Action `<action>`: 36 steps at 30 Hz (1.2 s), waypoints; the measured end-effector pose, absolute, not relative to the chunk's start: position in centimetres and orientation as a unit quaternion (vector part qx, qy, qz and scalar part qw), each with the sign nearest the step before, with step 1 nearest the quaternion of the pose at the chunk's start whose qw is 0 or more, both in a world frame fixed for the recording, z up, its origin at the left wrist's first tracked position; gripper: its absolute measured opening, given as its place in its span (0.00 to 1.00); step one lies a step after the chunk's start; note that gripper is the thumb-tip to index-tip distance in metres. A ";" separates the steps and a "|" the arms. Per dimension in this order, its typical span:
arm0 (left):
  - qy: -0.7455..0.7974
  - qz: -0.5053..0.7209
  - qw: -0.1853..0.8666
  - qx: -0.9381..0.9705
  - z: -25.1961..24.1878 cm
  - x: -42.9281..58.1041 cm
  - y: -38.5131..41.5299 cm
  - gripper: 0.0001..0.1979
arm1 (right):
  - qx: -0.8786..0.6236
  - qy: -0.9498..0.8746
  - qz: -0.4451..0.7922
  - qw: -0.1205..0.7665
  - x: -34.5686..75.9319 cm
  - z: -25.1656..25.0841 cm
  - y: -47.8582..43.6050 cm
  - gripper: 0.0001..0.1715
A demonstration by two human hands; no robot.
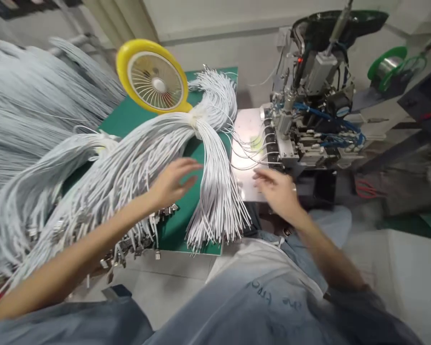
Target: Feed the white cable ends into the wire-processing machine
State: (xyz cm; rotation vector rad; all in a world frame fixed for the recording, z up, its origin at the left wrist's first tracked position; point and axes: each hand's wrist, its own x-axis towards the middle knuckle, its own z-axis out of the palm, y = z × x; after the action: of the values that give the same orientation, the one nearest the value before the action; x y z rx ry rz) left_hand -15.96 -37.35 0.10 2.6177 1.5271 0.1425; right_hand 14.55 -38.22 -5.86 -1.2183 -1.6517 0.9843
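My left hand [174, 182] hovers above a large bundle of white cables [136, 148], its fingers stretched out and nothing in them. Just to its right, the loose cable ends [219, 201] fan down over the green mat [174, 235]. A tie [194, 120] gathers the bundle near its middle. My right hand [278, 191] is near the front edge of a lit metal plate [249, 187], fingers slightly bent and apart, no cable visible in them. Beyond it, several single white cables [242, 146] run from the bundle into a row of black clamps [272, 143] on a machine.
A yellow fan [153, 76] stands behind the bundle. The machine [309, 115] with blue tubes rises at the right, and a green wire spool [386, 67] is farther back. More white cables [28, 96] fill the left side. Red-handled pliers [368, 189] lie at the right.
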 end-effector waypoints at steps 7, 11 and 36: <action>0.616 -0.166 0.094 0.764 -3.5 -20.9 -40.4 0.17 | -0.536 -0.695 0.389 0.279 8.4 -10.2 -34.6 0.23; 0.608 -0.219 0.091 0.757 -2.2 -20.9 -40.5 0.08 | -0.519 -0.684 0.434 0.274 7.7 -10.7 -34.1 0.23; 0.181 0.216 0.310 0.908 -3.9 7.2 -28.2 0.18 | -0.585 -0.409 0.410 0.568 23.1 -5.9 -36.3 0.08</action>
State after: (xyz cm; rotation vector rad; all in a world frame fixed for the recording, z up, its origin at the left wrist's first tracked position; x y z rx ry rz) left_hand 7.20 -28.18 -3.94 2.3992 0.4778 0.5706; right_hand 23.14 -36.34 -5.94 -1.3741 -0.9600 0.9619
